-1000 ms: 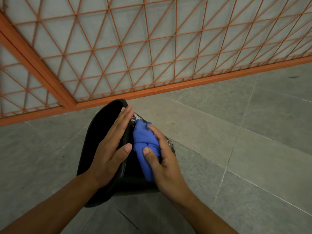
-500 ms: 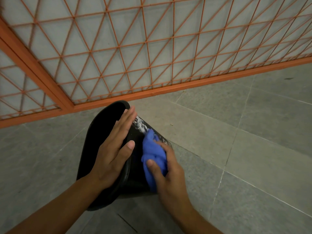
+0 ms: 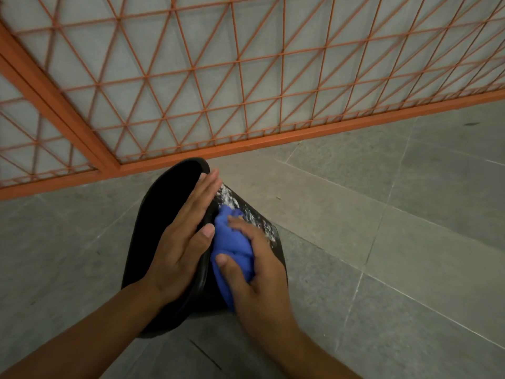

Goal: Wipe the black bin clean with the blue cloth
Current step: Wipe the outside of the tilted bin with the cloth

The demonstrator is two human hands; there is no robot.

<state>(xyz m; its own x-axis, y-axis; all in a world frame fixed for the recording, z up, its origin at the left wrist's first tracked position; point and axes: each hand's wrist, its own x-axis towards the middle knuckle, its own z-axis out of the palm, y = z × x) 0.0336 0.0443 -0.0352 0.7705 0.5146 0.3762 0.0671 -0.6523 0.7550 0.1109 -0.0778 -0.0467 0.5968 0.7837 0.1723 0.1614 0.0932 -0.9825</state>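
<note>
The black bin [image 3: 161,214] lies tilted on the grey tiled floor, its mouth facing left. White dusty smears mark its outer wall near the top right. My left hand [image 3: 183,242] lies flat on the bin's rim with straight fingers. My right hand [image 3: 257,266] grips the bunched blue cloth [image 3: 232,244] and presses it against the bin's outer side, just right of the left thumb. Part of the cloth is hidden under my right palm.
An orange metal lattice fence [image 3: 246,77] with a thick bottom rail runs behind the bin, close to its top. Grey floor tiles [image 3: 382,242] spread to the right and front.
My right hand with the cloth slid down the bin's side, then back up toward the rim. The left hand stayed flat on the rim.
</note>
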